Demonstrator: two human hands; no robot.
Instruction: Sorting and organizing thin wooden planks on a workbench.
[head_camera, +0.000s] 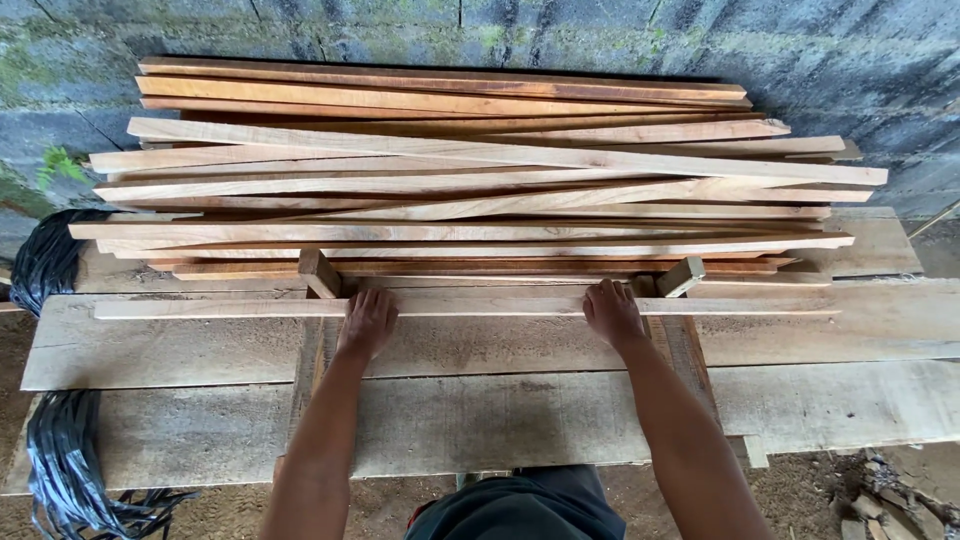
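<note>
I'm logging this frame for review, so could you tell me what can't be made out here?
Head view only:
- Fingertips of left hand and right hand: curled over the strip.
- Lower stack layers: covered by upper strips.
- Black strap bundle: cut by left edge.

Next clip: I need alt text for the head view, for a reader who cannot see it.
Seen from above, a person's left hand and right hand press flat on one long wooden slat lying across a rough plank workbench. Behind it, a pile of similar slats is stacked against a grey block wall; black cable hangs at the left.
</note>
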